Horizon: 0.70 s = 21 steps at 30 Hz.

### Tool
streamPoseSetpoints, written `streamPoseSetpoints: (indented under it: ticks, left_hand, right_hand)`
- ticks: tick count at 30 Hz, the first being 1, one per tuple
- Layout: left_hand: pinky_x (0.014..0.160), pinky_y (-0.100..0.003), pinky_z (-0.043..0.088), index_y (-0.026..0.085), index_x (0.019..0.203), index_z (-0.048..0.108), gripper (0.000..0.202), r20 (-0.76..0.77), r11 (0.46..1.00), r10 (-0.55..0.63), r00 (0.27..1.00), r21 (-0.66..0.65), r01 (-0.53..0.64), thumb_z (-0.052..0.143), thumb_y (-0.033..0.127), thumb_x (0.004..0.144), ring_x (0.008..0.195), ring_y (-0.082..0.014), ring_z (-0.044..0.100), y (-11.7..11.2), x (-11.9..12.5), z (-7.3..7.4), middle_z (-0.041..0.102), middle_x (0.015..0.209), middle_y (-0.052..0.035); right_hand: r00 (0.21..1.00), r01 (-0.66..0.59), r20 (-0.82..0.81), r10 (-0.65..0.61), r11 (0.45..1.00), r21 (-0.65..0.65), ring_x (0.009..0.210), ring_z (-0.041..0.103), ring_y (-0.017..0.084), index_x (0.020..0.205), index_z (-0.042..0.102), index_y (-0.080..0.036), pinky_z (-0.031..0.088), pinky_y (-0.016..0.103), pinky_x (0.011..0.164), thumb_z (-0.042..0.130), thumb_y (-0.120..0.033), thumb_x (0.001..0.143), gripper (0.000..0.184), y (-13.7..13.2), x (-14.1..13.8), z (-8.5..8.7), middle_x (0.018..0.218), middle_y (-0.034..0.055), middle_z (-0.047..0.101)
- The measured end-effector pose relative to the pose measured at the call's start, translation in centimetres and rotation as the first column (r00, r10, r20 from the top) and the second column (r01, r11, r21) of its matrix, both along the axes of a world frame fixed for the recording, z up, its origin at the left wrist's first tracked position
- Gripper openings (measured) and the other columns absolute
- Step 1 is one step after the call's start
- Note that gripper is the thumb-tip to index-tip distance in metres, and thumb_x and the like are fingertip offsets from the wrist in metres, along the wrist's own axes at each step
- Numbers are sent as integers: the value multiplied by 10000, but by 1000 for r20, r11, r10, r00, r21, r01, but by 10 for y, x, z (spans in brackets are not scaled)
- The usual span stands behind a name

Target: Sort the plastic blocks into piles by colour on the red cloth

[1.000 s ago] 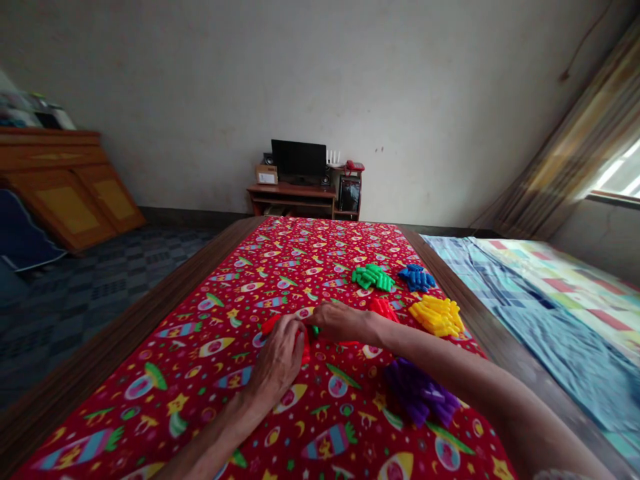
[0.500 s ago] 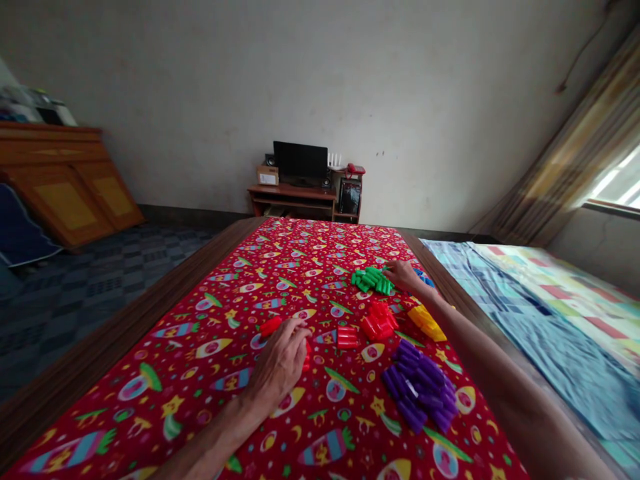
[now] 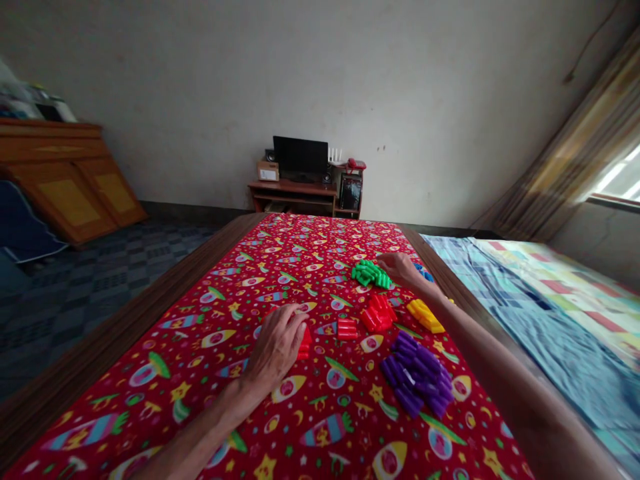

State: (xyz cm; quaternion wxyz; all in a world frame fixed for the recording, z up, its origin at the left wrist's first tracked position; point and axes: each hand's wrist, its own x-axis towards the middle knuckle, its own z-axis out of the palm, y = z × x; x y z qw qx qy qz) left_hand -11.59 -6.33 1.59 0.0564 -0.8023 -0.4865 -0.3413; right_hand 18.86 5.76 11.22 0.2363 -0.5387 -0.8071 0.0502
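My left hand (image 3: 275, 348) lies palm down near the middle of the red rocket-print cloth (image 3: 210, 373), its fingers closed over red plastic pieces. One red piece (image 3: 303, 347) sticks out beside the fingertips. Far to the right, my right hand (image 3: 401, 270) is next to a green pile of plastic pieces (image 3: 369, 274), with its fingertips almost at the pile. Blue pieces (image 3: 424, 272) are mostly hidden behind that hand. Nearby are a red pile (image 3: 377, 313), a small red stack (image 3: 347, 329), yellow pieces (image 3: 425, 315) and a large purple pile (image 3: 416, 375).
The cloth covers a table with a dark wooden edge (image 3: 115, 333). A bed with a blue sheet (image 3: 565, 340) lies along the right side. A low desk with a monitor (image 3: 300, 157) stands by the far wall, and a wooden cabinet (image 3: 70, 180) stands at the left.
My right arm has moved from the middle to the far right, uncovering the red and purple piles. Fewer yellow pieces show now. My left hand has slid slightly forward over the red pieces.
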Motion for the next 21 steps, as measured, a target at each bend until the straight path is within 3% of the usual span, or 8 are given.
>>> streamPoseSetpoints:
  ticks: [3, 5, 7, 9, 11, 14, 17, 21]
  left_hand:
    - [1017, -479, 433, 193, 1123, 623, 362, -10, 998, 56, 998, 5, -56, 307, 314, 993, 1131, -276, 538, 10, -17, 4, 593, 1183, -113]
    - [1032, -474, 427, 192, 1153, 620, 393, -11, 998, 60, 998, -31, -60, 302, 361, 996, 1151, -274, 539, 18, -32, 4, 595, 1203, -118]
    - [1036, -430, 439, 213, 1218, 596, 406, -36, 991, -18, 999, -134, 13, 316, 405, 994, 1178, -250, 547, 22, -47, 3, 596, 1238, -102]
    - [1013, -376, 465, 252, 1300, 548, 430, -75, 959, -123, 990, -267, 99, 394, 474, 966, 1214, -237, 543, 22, -57, 4, 573, 1304, -82]
    - [987, -348, 484, 294, 1360, 497, 539, -110, 918, -200, 974, -367, 147, 539, 541, 883, 1239, -251, 531, 18, -59, 8, 525, 1374, -69]
    - [972, -345, 492, 324, 1362, 488, 663, -115, 895, -235, 965, -414, 168, 698, 513, 763, 1213, -263, 544, 11, -51, 12, 495, 1382, -59]
    - [976, -357, 485, 293, 1236, 589, 529, -100, 887, -239, 966, -427, 175, 729, 434, 746, 1154, -257, 564, 10, -43, 12, 538, 1275, -58]
    - [991, -372, 465, 239, 1139, 632, 439, -94, 877, -245, 965, -445, 179, 727, 403, 743, 1137, -263, 554, 15, -47, 8, 544, 1228, -76]
  right_hand:
    - [947, -311, 50, 316, 946, -88, 588, 487, 109, 837, 659, -118, 365, 218, 583, 439, -224, 902, 253, -37, -37, -1, 658, 19, 597]
    - [839, -521, 85, 538, 838, -161, 683, 565, 128, 975, 653, -139, 433, 225, 648, 477, -245, 919, 213, -63, -64, -13, 798, 48, 664]
    - [740, -622, 168, 652, 757, -198, 846, 616, 166, 1101, 618, -147, 488, 264, 755, 540, -289, 910, 250, -83, -88, -29, 979, 96, 678]
    - [708, -622, 273, 651, 758, -195, 979, 613, 208, 1185, 576, -125, 505, 316, 841, 594, -304, 884, 351, -96, -105, -45, 1096, 140, 652]
    - [727, -582, 336, 599, 797, -164, 1033, 601, 228, 1226, 546, -95, 505, 345, 882, 582, -254, 888, 375, -102, -113, -54, 1120, 160, 639]
    - [748, -558, 348, 564, 820, -130, 1011, 607, 231, 1293, 488, -61, 517, 354, 868, 544, -228, 913, 419, -103, -117, -58, 1072, 162, 649]
    - [748, -561, 362, 557, 821, -106, 975, 609, 228, 1335, 442, -52, 528, 348, 837, 554, -233, 908, 477, -104, -122, -60, 1058, 157, 648]
    - [749, -555, 398, 530, 830, -62, 954, 603, 200, 1233, 524, -115, 520, 319, 848, 517, -124, 888, 345, -109, -128, -63, 1047, 125, 647]
